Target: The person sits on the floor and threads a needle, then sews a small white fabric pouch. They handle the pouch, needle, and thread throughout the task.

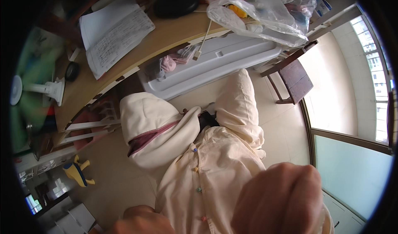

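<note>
My right hand (279, 199) is raised close to the camera at the lower right, its back and curled fingers showing; whether it holds anything cannot be seen. At the bottom edge my left hand (143, 221) is partly cut off and blurred, its fingers hidden. Between and behind them is a cream shirt (224, 159) with coloured buttons, worn by me. A cream cloth garment with a dark red zip (152, 119) lies over my leg on the left. Beyond my knees, a grey plastic tray or drawer (211, 63) holds pink and striped cloth items.
A wooden desk (168, 32) curves across the top, bearing an open handwritten notebook (118, 38), a black round base (176, 2), a plastic bag (258, 13) and a small fan (51, 91). A white cable hangs over its edge. A wooden stool (295, 81) and yellow-blue child's stool (76, 172) stand on the floor.
</note>
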The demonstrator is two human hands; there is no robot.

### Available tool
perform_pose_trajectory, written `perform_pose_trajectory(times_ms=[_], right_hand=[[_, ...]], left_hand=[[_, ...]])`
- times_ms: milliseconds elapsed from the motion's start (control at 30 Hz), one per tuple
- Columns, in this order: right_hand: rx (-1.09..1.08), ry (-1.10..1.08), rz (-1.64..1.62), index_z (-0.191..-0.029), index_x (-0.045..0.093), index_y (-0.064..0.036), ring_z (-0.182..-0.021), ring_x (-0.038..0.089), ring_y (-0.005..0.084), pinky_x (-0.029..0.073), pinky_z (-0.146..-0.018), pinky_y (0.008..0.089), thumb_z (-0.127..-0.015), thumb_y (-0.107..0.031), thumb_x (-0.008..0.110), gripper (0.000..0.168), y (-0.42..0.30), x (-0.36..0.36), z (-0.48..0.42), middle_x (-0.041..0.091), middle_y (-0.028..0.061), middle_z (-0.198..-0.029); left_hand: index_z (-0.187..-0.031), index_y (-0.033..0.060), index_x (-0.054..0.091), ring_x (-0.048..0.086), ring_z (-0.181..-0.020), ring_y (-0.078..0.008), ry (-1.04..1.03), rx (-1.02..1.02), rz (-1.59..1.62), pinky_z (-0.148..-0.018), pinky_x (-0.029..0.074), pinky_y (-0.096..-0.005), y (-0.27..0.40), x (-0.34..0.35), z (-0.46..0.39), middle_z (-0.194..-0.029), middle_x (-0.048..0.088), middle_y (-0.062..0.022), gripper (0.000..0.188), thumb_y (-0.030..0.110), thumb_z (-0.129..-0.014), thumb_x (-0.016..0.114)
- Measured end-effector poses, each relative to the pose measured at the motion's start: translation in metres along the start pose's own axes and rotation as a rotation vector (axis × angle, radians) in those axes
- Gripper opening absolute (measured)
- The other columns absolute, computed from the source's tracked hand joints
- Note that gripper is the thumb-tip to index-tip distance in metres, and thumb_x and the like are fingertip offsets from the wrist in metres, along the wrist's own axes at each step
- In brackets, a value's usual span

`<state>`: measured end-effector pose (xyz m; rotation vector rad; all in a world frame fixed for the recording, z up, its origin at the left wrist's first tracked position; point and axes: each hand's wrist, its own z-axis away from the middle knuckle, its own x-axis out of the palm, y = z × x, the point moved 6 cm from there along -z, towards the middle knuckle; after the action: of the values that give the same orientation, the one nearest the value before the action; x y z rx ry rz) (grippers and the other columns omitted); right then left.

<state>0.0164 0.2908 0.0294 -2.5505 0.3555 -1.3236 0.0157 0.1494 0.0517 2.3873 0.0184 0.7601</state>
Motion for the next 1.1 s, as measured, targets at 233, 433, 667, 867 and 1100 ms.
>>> perform_pose_trajectory(times_ms=[233, 433, 667, 867, 1100], right_hand=[[-0.135, 0.041, 0.274, -0.069, 0.059, 0.006, -0.041, 0.048, 0.0179, 0.032, -0.034, 0.0274, -0.089, -0.013, 0.057, 0.027, 0.004, 0.006, 0.007, 0.053, 0.0125, -0.058], [-0.243, -0.103, 0.316, -0.060, 0.039, 0.005, -0.041, 0.041, 0.0273, 0.033, -0.038, 0.0336, -0.093, -0.010, 0.039, 0.036, 0.000, -0.001, 0.011, 0.042, 0.0182, -0.058], [-0.321, -0.154, 0.288, -0.060, 0.046, 0.005, -0.034, 0.039, 0.0201, 0.028, -0.031, 0.0296, -0.087, -0.006, 0.045, 0.030, 0.000, 0.003, 0.009, 0.043, 0.0138, -0.052], [-0.145, 0.078, 0.257, -0.071, 0.063, 0.008, -0.035, 0.043, 0.0138, 0.029, -0.031, 0.0248, -0.087, -0.009, 0.060, 0.024, -0.003, 0.010, -0.011, 0.051, 0.0095, -0.052], [-0.188, -0.221, 0.432, -0.059, 0.047, 0.004, -0.040, 0.044, 0.0240, 0.034, -0.036, 0.0306, -0.090, -0.010, 0.037, 0.036, -0.001, 0.006, 0.004, 0.045, 0.0148, -0.055]], left_hand=[[-0.078, -0.0027, 0.056, 0.033, -0.035, -0.0063, 0.116, -0.105, -0.022, -0.033, 0.020, -0.0235, -0.010, -0.008, 0.003, -0.051, 0.042, 0.0016, 0.019, 0.011, -0.091, 0.055], [-0.080, -0.0050, 0.056, 0.034, -0.035, -0.0076, 0.027, -0.056, -0.019, -0.032, 0.022, -0.0242, -0.013, -0.012, 0.009, -0.053, 0.045, -0.0007, 0.020, 0.011, -0.092, 0.052], [-0.083, -0.0075, 0.055, 0.035, -0.035, -0.0100, -0.015, -0.063, -0.021, -0.032, 0.022, -0.0255, -0.020, -0.015, 0.007, -0.053, 0.045, -0.0035, 0.021, 0.011, -0.092, 0.051], [-0.083, -0.0070, 0.055, 0.034, -0.033, -0.0109, 0.045, -0.040, -0.074, -0.031, 0.024, -0.0263, -0.018, -0.013, 0.009, -0.051, 0.045, -0.0038, 0.021, 0.012, -0.092, 0.052], [-0.083, -0.0069, 0.055, 0.035, -0.033, -0.0114, 0.046, -0.073, -0.127, -0.030, 0.023, -0.0266, -0.015, -0.017, 0.011, -0.052, 0.049, -0.0057, 0.023, 0.014, -0.093, 0.052]])
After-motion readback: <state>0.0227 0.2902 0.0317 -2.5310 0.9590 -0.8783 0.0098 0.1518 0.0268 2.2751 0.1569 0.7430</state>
